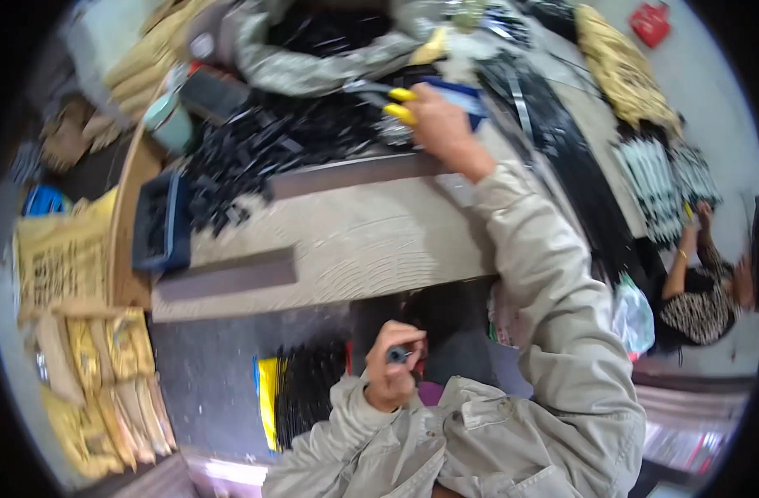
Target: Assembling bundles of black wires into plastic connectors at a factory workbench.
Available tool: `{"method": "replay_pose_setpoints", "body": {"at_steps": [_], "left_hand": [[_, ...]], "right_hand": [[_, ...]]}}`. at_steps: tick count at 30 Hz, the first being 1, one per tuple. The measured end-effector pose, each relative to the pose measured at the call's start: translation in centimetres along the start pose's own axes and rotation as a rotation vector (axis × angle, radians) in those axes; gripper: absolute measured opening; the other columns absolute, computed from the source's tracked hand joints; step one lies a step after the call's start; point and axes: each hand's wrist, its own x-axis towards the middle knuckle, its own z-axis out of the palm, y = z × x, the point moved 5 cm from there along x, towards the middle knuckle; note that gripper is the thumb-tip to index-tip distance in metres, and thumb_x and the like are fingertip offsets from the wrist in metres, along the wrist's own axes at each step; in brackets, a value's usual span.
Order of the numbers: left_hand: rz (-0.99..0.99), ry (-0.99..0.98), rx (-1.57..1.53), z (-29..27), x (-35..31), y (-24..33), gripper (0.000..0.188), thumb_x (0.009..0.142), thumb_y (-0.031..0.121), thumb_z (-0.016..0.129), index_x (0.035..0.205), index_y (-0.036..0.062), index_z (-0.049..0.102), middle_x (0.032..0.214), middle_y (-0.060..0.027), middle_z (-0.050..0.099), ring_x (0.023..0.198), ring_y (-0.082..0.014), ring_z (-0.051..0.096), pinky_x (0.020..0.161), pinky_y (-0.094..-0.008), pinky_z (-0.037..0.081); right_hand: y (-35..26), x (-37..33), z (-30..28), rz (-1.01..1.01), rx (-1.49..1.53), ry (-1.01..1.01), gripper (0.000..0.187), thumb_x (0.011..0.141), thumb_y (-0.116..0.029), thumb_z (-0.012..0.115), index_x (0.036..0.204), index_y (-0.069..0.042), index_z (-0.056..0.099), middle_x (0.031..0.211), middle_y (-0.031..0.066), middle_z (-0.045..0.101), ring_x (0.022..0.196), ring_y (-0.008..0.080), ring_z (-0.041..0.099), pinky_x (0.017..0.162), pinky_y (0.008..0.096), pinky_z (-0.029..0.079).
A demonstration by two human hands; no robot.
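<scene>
My right hand (447, 126) reaches over the far side of the worktable, closed on the yellow handles of a pliers-like tool (401, 104). Its grey metal end points left, over a heap of small black strips (263, 149). Near my chest, my left hand (388, 369) is curled round a dark, round-ended piece (397, 354) seen end-on; its length is hidden. Beside my right hand lies a blue flat item (462, 98). A grey-brown flat bar (355, 175) lies just left of my right wrist, and a shorter one (230, 275) lies nearer me.
A blue bin (178, 220) and a pale green cup (165, 123) stand at left. At the back is a large grey sack (305, 79) of black pieces. Long black strips (574, 149) run along the right. Another person (699, 307) works at far right.
</scene>
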Motion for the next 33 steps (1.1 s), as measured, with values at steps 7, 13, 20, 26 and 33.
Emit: {"method": "replay_pose_setpoints", "body": {"at_steps": [7, 13, 20, 26, 33], "left_hand": [[-0.017, 0.164, 0.11, 0.1, -0.2, 0.0, 0.064, 0.087, 0.064, 0.025, 0.088, 0.0026, 0.045, 0.067, -0.0068, 0.041, 0.046, -0.0102, 0.035, 0.039, -0.0186, 0.029], [-0.147, 0.067, 0.136, 2.7, -0.9, -0.4, 0.066, 0.087, 0.063, 0.023, 0.09, 0.0007, 0.044, 0.075, -0.0107, 0.048, 0.051, -0.0107, 0.04, 0.042, -0.0167, 0.029], [-0.182, -0.012, 0.155, 6.9, -2.4, 1.3, 0.061, 0.089, 0.061, 0.024, 0.088, 0.0031, 0.043, 0.085, -0.0063, 0.046, 0.064, -0.0081, 0.04, 0.051, -0.0158, 0.03], [-0.164, -0.052, 0.244, 8.9, -2.7, 2.0, 0.061, 0.088, 0.064, 0.025, 0.083, 0.0044, 0.041, 0.078, -0.0017, 0.042, 0.058, -0.0039, 0.034, 0.048, -0.0136, 0.024], [-0.175, -0.178, 0.25, 11.1, -2.5, 1.7, 0.062, 0.087, 0.064, 0.027, 0.083, 0.0034, 0.041, 0.079, -0.0023, 0.043, 0.058, -0.0034, 0.034, 0.048, -0.0151, 0.025]], "right_hand": [[-4.0, -9.2, -6.7, 0.035, 0.774, 0.335, 0.014, 0.07, -0.008, 0.065, 0.078, -0.005, 0.055, 0.074, 0.0095, 0.051, 0.067, 0.0267, 0.054, 0.058, 0.0364, 0.044], [-10.3, -21.8, -12.5, 0.31, 1.584, 0.127, 0.012, 0.078, -0.009, 0.065, 0.079, -0.002, 0.056, 0.088, 0.0077, 0.053, 0.079, 0.016, 0.055, 0.07, 0.0272, 0.044], [-9.8, -25.5, -14.9, 0.12, 1.496, 0.346, 0.014, 0.081, -0.014, 0.064, 0.082, -0.001, 0.057, 0.093, 0.0124, 0.051, 0.087, 0.0227, 0.053, 0.074, 0.0308, 0.043], [-8.4, -26.7, -15.4, 0.028, 1.589, 0.355, 0.014, 0.081, -0.015, 0.064, 0.082, -0.001, 0.059, 0.091, 0.0121, 0.052, 0.083, 0.0235, 0.054, 0.072, 0.0322, 0.043], [-6.9, -28.0, -16.2, 0.08, 1.496, 0.464, 0.014, 0.078, -0.012, 0.066, 0.08, -0.001, 0.059, 0.09, 0.0113, 0.052, 0.082, 0.0231, 0.054, 0.071, 0.0314, 0.043]]}}
